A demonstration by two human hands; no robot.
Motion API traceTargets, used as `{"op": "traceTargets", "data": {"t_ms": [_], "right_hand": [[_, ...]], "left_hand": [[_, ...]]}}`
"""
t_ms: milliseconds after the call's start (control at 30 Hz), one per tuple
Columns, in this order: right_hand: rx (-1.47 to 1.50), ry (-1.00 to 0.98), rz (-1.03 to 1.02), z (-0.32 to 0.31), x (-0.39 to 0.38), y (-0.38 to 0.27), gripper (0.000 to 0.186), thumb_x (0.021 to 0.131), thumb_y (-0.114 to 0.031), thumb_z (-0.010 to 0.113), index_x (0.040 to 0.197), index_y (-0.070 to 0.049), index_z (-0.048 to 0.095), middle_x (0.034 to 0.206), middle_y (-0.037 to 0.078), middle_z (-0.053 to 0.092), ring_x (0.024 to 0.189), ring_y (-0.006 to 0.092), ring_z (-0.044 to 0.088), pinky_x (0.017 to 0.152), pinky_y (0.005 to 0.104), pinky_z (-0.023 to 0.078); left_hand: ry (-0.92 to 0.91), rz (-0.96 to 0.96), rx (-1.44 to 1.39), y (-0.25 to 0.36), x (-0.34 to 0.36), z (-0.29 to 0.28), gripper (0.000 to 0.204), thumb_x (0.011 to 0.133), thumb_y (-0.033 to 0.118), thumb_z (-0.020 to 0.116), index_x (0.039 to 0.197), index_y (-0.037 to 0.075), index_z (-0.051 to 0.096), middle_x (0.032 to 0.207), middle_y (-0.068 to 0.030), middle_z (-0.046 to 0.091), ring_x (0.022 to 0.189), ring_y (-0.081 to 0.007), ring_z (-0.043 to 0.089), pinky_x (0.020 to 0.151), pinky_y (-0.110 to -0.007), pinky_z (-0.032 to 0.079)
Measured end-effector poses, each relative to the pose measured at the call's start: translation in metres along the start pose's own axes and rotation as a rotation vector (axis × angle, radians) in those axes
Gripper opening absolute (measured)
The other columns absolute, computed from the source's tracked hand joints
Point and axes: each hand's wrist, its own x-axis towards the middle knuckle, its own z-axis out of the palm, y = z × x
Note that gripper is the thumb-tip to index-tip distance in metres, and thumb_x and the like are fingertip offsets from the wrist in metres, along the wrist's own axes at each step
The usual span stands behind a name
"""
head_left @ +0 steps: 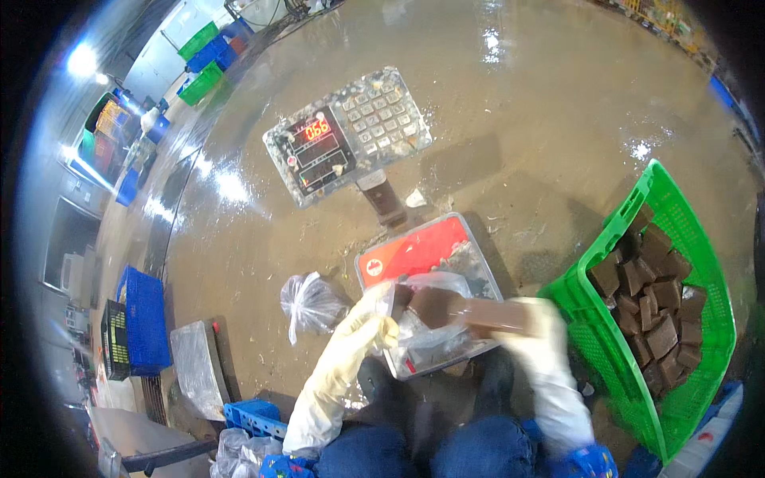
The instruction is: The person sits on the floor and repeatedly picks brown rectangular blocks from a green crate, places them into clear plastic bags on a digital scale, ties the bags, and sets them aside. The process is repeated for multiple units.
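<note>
Both hands wear pale cream gloves and meet over a weighing scale's platform (pixel 414 253), which has a red patch. My left hand (pixel 373 325) is closed at the side of a clear plastic bag (pixel 438 283), its fingers gathered near the bag's mouth. My right hand (pixel 532 323), blurred by motion, is closed on the right end of a long brown block (pixel 496 316). Another brown block (pixel 435 307) lies just left of it, at the bag. Beyond the platform stands the scale's display and keypad (pixel 347 137), spattered with dirt, its red digits lit.
A green crate (pixel 594 311) of brown blocks (pixel 660 319) stands close on the right. A tied plastic bag (pixel 312 307) lies on the wet floor (pixel 510 119) to the left. Beyond it are a flat metal-topped box (pixel 199 368) and a blue crate (pixel 143 323).
</note>
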Motion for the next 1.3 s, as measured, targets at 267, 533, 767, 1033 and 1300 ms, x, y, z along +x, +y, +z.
{"op": "traceTargets", "data": {"t_ms": [267, 533, 767, 1033, 1300], "right_hand": [[-0.516, -0.783, -0.82, 0.104, 0.049, 0.053, 0.048, 0.077, -0.051, 0.067, 0.109, -0.015, 0.067, 0.094, 0.014, 0.069, 0.094, 0.0336, 0.065, 0.095, 0.044, 0.043], [-1.081, -0.224, -0.792, -0.035, 0.042, -0.052, 0.027, 0.073, -0.032, 0.069, 0.084, -0.008, 0.067, 0.08, 0.009, 0.062, 0.089, 0.0248, 0.06, 0.114, 0.0531, 0.023], [-0.536, 0.47, -0.524, -0.138, -0.018, -0.013, 0.022, 0.084, -0.007, 0.063, 0.105, -0.008, 0.067, 0.106, 0.012, 0.067, 0.097, 0.0296, 0.065, 0.087, 0.0377, 0.052], [-0.818, 0.161, 0.215, -0.263, 0.029, 0.169, 0.049, 0.081, -0.022, 0.064, 0.127, -0.007, 0.056, 0.116, 0.018, 0.064, 0.107, 0.0332, 0.062, 0.092, 0.0404, 0.049], [-1.275, 0.382, 0.303, -0.247, 0.099, 0.421, 0.038, 0.074, -0.012, 0.068, 0.11, -0.011, 0.056, 0.098, 0.016, 0.06, 0.093, 0.0363, 0.063, 0.083, 0.0443, 0.052]], "left_hand": [[0.295, 0.268, -0.094, 0.008, 0.004, -0.03, 0.05, 0.096, 0.034, 0.051, 0.132, -0.001, 0.05, 0.076, 0.0009, 0.051, 0.068, -0.0106, 0.048, 0.068, -0.027, 0.044], [0.351, 0.241, -0.06, 0.018, 0.003, -0.031, 0.043, 0.098, 0.029, 0.048, 0.13, 0.001, 0.053, 0.076, 0.0016, 0.05, 0.065, -0.0102, 0.048, 0.068, -0.027, 0.043], [0.438, 0.11, 0.47, -0.006, -0.01, -0.055, 0.033, 0.096, 0.023, 0.056, 0.118, -0.001, 0.059, 0.093, -0.0071, 0.062, 0.081, -0.0128, 0.058, 0.075, -0.027, 0.047], [0.753, 0.554, 0.445, -0.012, -0.024, -0.062, 0.031, 0.094, 0.019, 0.059, 0.117, -0.002, 0.058, 0.109, -0.0094, 0.062, 0.101, -0.0191, 0.057, 0.089, -0.032, 0.046], [0.268, 0.649, 1.386, 0.067, -0.046, 0.018, 0.035, 0.081, 0.004, 0.067, 0.116, 0.003, 0.064, 0.102, -0.015, 0.067, 0.089, -0.0306, 0.066, 0.078, -0.036, 0.053]]}}
